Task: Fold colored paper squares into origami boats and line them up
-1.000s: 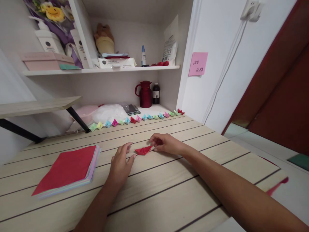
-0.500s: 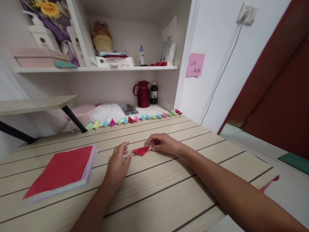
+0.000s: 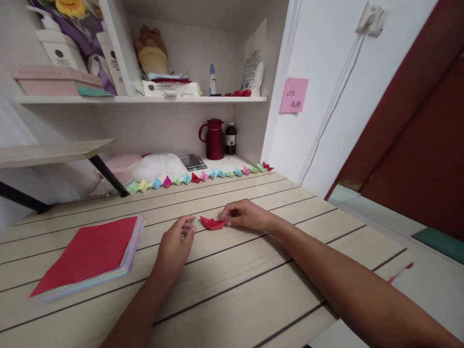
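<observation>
A small red folded paper boat (image 3: 213,223) stands on the wooden tabletop between my hands. At its right tip, my right hand (image 3: 242,214) has the thumb and curled fingers closed on the paper. My left hand (image 3: 177,238) hovers just left of the boat, apart from it, with its fingers loosely bent and nothing in them. Behind them, a row of small folded paper boats (image 3: 186,178) in green, yellow, blue, pink and red lines the back edge of the table. A stack of coloured paper (image 3: 89,253), red sheet on top, lies to the left.
A small raised shelf (image 3: 54,153) on black legs stands at the back left. The white cabinet holds a dark red jug (image 3: 215,140), a dark bottle (image 3: 230,138) and a puffy white bag (image 3: 159,166). A pink note (image 3: 294,95) sticks to the wall.
The red boat has turned, its left end now pointing up and away. My left hand has drawn back slightly to the left, its fingers more bent. My right hand stays at the boat's right tip.
</observation>
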Demonstrator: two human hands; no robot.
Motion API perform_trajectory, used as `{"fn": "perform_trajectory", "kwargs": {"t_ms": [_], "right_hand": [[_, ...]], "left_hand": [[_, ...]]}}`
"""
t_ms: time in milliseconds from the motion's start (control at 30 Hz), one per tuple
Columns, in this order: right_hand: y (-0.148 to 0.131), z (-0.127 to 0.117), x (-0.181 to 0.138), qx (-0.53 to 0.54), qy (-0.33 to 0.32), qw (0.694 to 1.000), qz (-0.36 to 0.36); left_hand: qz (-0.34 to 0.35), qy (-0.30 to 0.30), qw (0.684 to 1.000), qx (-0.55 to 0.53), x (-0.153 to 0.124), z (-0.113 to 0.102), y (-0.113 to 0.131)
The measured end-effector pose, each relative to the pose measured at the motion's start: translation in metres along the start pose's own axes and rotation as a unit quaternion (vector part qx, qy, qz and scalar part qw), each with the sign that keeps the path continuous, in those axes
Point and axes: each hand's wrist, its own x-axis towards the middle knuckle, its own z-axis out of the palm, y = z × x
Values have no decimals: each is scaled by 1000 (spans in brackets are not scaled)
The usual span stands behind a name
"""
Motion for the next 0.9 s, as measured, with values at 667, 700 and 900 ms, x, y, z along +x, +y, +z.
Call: {"fn": "perform_trajectory", "kwargs": {"t_ms": [667,700,900], "right_hand": [[-5,14,0,17,3,999,-28],[-5,14,1,21,6,999,-25],[-8,4,-1,-6,38,999,-10]], "left_hand": [[31,-38,997,58,1,0,-3],[44,-44,996,66,1,1,-4],[78,-89,987,107,-2,1,0]]}}
